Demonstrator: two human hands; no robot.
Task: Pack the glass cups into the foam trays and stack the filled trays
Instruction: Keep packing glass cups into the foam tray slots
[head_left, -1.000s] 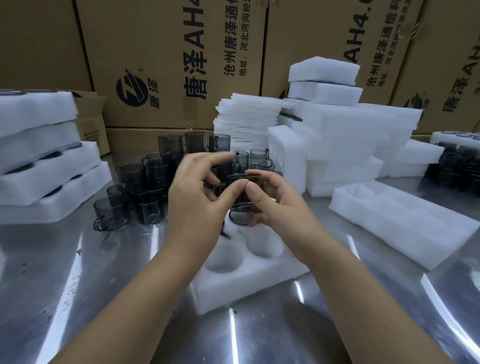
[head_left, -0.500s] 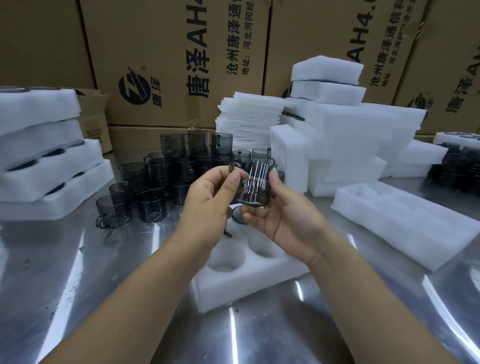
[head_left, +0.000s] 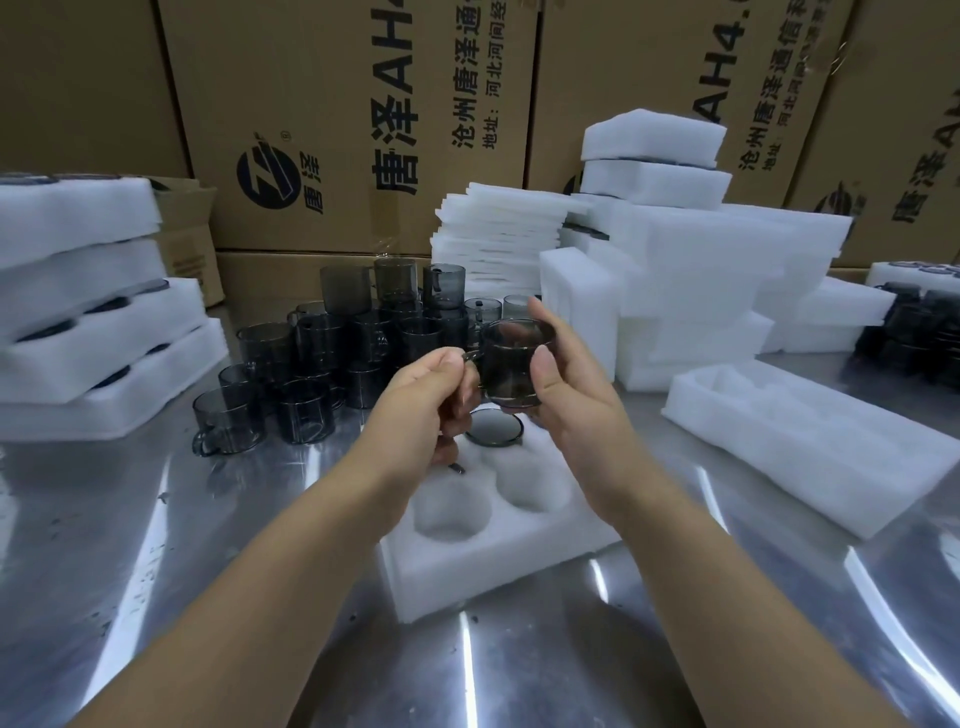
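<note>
I hold one smoky grey glass cup (head_left: 511, 366) upright above a white foam tray (head_left: 498, 561). My right hand (head_left: 566, 395) wraps round the cup's body, thumb in front. My left hand (head_left: 434, 395) pinches its handle. One cup (head_left: 493, 427) sits in a far pocket of the tray; my left hand hides the pocket beside it. Two near pockets stand empty. A cluster of several loose grey cups (head_left: 332, 364) stands behind and to the left of the tray.
Filled foam trays are stacked at the left (head_left: 78, 312). Foam sheets (head_left: 498, 234) and foam blocks (head_left: 691, 270) pile up behind. An empty foam tray (head_left: 810, 441) lies at the right, more cups (head_left: 914, 332) beyond it. Cardboard boxes (head_left: 363, 119) wall off the shiny metal table (head_left: 156, 571).
The cup was tilted between both hands; now it is upright and a little higher and to the right, with my left hand moved onto its handle.
</note>
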